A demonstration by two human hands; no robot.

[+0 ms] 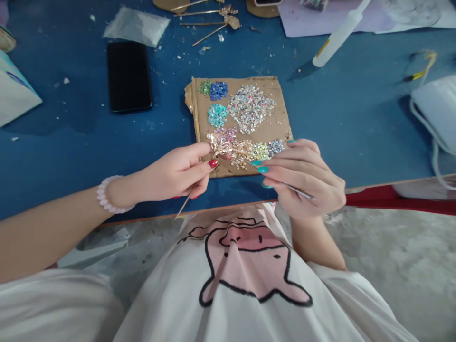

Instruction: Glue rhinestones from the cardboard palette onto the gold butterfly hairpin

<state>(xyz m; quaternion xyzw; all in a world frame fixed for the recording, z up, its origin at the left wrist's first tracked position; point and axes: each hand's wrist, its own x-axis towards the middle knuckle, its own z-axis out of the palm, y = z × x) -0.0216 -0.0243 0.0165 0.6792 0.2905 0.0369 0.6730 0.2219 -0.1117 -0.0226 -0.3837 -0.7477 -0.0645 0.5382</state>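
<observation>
My left hand (178,173) pinches a gold hairpin (220,146) just below its openwork ornamental head, and the thin stick slants down past the table edge. A white bead sits at the ornament's left side. Between the fingers of my right hand (306,175) is a pair of metal tweezers (297,191), its tip close to the hairpin's head; whether it grips a stone I cannot tell. Under both hands lies a cardboard piece (281,124) with small piles of rhinestones: green, blue, turquoise (217,115), pink, champagne (242,151), yellow and grey-blue, plus a large clear pile (251,108).
A black phone (129,77) and a clear plastic bag (137,26) lie left of the cardboard. Several gold hairpins (213,23) rest at the back. A white glue bottle (337,42) is at back right, a white device with a cord (436,109) at right, a tissue box (16,92) at left.
</observation>
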